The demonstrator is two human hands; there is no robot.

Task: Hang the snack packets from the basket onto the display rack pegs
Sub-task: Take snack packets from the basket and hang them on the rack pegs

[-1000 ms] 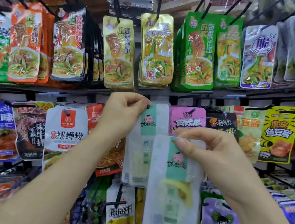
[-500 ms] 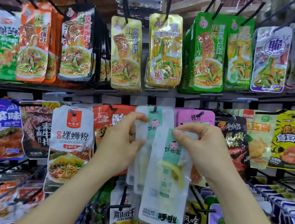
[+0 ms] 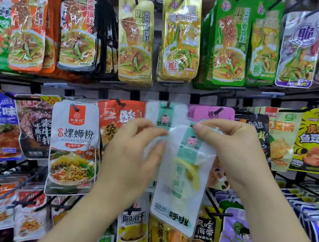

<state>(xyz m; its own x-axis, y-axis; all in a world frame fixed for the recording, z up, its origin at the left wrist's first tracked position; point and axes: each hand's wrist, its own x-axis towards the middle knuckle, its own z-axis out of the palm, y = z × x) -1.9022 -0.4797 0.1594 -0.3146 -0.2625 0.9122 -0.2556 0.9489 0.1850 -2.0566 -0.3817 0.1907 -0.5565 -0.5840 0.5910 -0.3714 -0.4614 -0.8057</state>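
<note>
My right hand (image 3: 232,150) pinches the top edge of a white snack packet (image 3: 180,188) with a mint-green stripe and a yellow piece inside. The packet hangs tilted in front of the rack. Behind it a matching white packet (image 3: 165,113) hangs on a black peg (image 3: 169,104) in the middle row. My left hand (image 3: 133,154) is at the left edge of the held packet, fingers loosely bent over the hung packets below the peg. No basket is in view.
The display rack (image 3: 202,90) is packed with hanging packets: gold and green ones above, a white noodle packet (image 3: 72,148) at left, a pink packet (image 3: 211,113) and a yellow one (image 3: 314,139) at right. Black pegs stick out toward me in the lower rows.
My left hand dropped from the peg at the top of the hung packet to lower beside the held one. My right hand brought its packet up and closer to the peg.
</note>
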